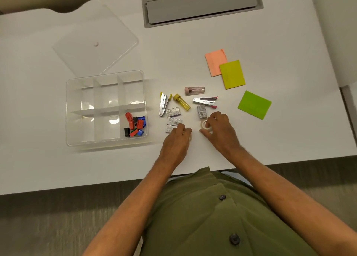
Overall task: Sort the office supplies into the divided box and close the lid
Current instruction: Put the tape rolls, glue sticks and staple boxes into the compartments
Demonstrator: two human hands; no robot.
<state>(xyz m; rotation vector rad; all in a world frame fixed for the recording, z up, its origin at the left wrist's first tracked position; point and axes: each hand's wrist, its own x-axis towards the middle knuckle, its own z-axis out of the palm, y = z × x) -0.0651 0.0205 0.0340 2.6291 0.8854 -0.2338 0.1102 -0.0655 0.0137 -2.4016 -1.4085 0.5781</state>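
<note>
The job is just begun. The clear box (105, 108) sits at nine o'clock on the table (270, 33), with only little sharpeners (135, 125) in one corner part. The lid (95, 43) lies off at eleven o'clock. Staplers (163, 104), staple packs (173, 122) and sticky pads (231, 74) wait outside. The right hand (219, 128) pinches a tape roll (205, 124). The left hand (178, 137) curls over something I cannot tell.

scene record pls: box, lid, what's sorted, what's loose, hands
box: clear plastic divided box, open
lid: clear flat lid, on the white table behind box
sorted: red, blue and black small clips, near-right compartment
loose: two staplers, staple boxes, three sticky-note pads
left hand: curled; contents hidden
right hand: pinches white tape roll
</note>
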